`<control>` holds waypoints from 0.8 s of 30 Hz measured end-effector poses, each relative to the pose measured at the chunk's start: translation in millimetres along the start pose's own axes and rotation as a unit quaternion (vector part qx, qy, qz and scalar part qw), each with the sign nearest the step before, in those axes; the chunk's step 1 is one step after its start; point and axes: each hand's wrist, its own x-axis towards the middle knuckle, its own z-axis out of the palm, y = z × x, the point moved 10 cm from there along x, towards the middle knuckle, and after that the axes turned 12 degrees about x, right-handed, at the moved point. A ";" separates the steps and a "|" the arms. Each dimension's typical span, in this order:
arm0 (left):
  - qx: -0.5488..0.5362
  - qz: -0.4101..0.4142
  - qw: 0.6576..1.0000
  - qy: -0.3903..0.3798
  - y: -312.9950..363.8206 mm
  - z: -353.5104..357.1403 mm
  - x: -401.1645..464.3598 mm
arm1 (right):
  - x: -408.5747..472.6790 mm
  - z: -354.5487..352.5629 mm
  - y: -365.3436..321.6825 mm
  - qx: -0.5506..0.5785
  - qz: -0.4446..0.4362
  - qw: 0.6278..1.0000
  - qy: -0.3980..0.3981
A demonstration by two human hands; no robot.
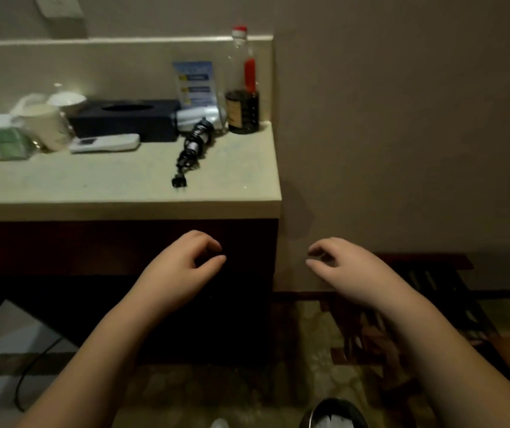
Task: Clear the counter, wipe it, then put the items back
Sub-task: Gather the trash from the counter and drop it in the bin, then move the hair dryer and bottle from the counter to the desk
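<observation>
Counter (pixel 99 183) is pale stone, top left of view, nothing cleared off it. Along its back edge, right to left: bottle (pixel 243 88) with red cap, dark liquid low in it, upright in the right rear corner; blue card (pixel 195 83) leaning on the backsplash just beside it; hair dryer (pixel 198 118) lying down, its coiled cord (pixel 190 149) trailing toward the front edge, plug at the end; dark tissue box (pixel 127 118); white remote (pixel 105 143) lying flat in front of the box; white kettle (pixel 43 118); green packet (pixel 8 142) near the left edge.

Both hands are below the counter's front edge, in front of the dark cabinet (pixel 93 251), touching nothing. Left hand (pixel 182 264): forearm coming up from bottom left, back of hand up, fingers loosely curled, thumb tip near the forefinger, nothing held. Right hand (pixel 343 264): forearm from bottom right, mirror pose, fingers loosely curled and pointing left, thumb out under them, nothing held. The hands are apart, with a gap between the fingertips.

Bare wall to the right of the counter. Patterned floor below, dark cable (pixel 31 372) at lower left.
</observation>
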 end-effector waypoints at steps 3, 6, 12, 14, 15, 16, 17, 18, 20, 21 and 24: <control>-0.004 -0.002 0.997 0.075 -24.3 -49.5 10.9 | 22.2 -9.7 -40.7 0.007 -0.040 0.999 0.014; -0.014 -0.016 0.994 0.107 -46.5 -87.8 25.7 | 48.2 -20.1 -72.6 0.013 -0.065 0.997 0.041; -0.027 -0.029 0.992 0.118 -69.0 -137.4 66.1 | 95.7 -37.0 -118.7 0.014 -0.079 0.995 0.066; -0.060 -0.051 0.991 0.108 -74.2 -144.0 84.4 | 114.0 -42.5 -130.9 0.015 -0.081 0.994 0.066; -0.073 -0.057 0.991 0.101 -76.0 -145.3 94.8 | 124.2 -46.5 -136.1 0.016 -0.081 0.994 0.072; -0.082 -0.057 0.990 0.096 -76.4 -146.3 106.3 | 134.8 -51.5 -141.3 0.017 -0.081 0.993 0.081; -0.088 -0.052 0.990 0.093 -75.7 -147.3 118.6 | 146.5 -56.2 -144.9 0.022 -0.079 0.992 0.091; -0.088 -0.045 0.991 0.091 -73.8 -148.5 131.7 | 158.7 -61.1 -147.7 0.029 -0.076 0.991 0.104; -0.077 -0.037 0.993 0.077 -70.3 -147.4 159.1 | 184.9 -72.2 -149.3 0.048 -0.066 0.987 0.138; -0.066 -0.036 0.995 0.062 -68.8 -144.4 172.7 | 198.4 -78.4 -148.0 0.061 -0.058 0.984 0.156; -0.064 -0.043 0.997 0.007 -68.7 -127.9 209.0 | 235.3 -94.2 -142.8 0.099 -0.033 0.974 0.199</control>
